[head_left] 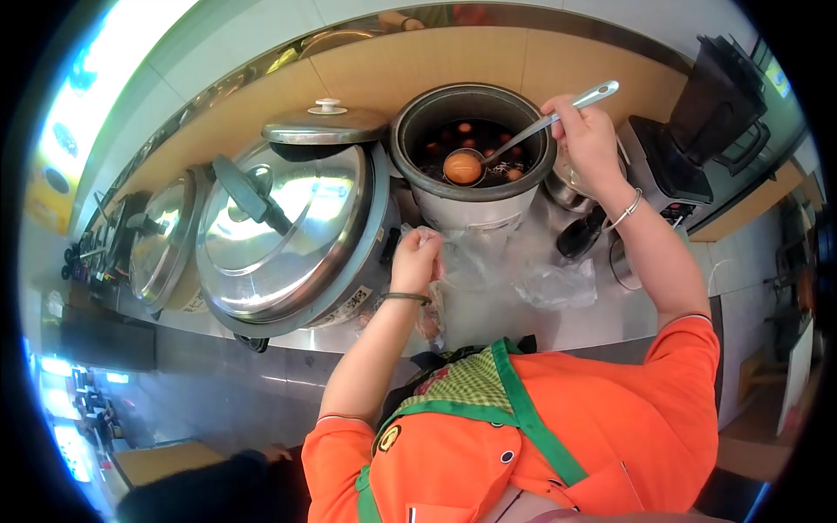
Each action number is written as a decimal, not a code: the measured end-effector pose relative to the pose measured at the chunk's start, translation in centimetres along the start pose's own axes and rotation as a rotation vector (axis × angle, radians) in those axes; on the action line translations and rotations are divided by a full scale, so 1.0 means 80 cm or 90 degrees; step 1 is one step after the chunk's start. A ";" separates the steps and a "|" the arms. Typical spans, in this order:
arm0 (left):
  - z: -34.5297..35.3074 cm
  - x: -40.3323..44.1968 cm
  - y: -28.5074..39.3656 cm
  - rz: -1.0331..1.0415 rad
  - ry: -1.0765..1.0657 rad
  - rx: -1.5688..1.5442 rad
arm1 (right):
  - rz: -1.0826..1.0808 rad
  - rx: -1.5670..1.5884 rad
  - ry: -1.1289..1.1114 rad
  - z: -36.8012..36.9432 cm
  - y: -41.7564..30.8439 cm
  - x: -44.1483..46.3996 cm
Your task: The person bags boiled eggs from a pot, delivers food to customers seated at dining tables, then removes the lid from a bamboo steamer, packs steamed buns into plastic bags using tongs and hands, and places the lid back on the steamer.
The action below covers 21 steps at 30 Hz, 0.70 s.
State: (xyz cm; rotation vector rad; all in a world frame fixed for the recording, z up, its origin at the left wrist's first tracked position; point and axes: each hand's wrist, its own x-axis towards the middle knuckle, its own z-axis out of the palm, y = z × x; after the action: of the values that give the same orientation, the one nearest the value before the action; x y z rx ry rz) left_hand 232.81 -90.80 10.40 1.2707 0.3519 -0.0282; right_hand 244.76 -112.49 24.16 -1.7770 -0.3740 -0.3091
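My right hand point(582, 135) is closed around the handle of a metal ladle point(532, 129). In the ladle's bowl lies a brown egg point(462, 168), over the dark liquid of a round pot point(421, 186). Several more eggs show in that liquid. In front of the pot, my left hand point(418, 258) pinches the top of a clear plastic bag point(432, 318) that hangs below it. What the bag holds is hard to make out.
Left of the pot stands a large cooker with a shiny lid point(296, 235), and behind it a smaller lid point(327, 129). A blender point(715, 113) is at the right. Crumpled plastic point(558, 283) lies on the steel counter point(488, 327).
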 end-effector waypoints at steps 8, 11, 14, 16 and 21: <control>0.007 0.002 0.009 -0.084 0.009 -0.096 | 0.021 0.024 -0.058 -0.024 -0.050 -0.046; 0.003 0.009 0.002 -0.071 -0.002 -0.177 | -0.102 -0.110 -0.165 -0.021 -0.055 -0.097; 0.002 0.008 -0.008 -0.085 -0.038 -0.170 | -0.489 -0.086 -0.312 -0.007 -0.014 -0.133; 0.007 0.007 -0.013 -0.073 -0.088 -0.153 | -0.547 -0.231 -0.446 -0.011 -0.011 -0.151; 0.019 0.007 -0.025 -0.097 -0.114 -0.139 | -0.556 -0.365 -0.604 -0.033 -0.002 -0.145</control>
State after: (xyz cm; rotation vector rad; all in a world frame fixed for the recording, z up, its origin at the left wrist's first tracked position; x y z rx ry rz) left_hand 233.30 -92.75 8.78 1.0150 0.2881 -0.2262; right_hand 234.09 -116.05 20.22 -2.1374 -1.9129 -0.1507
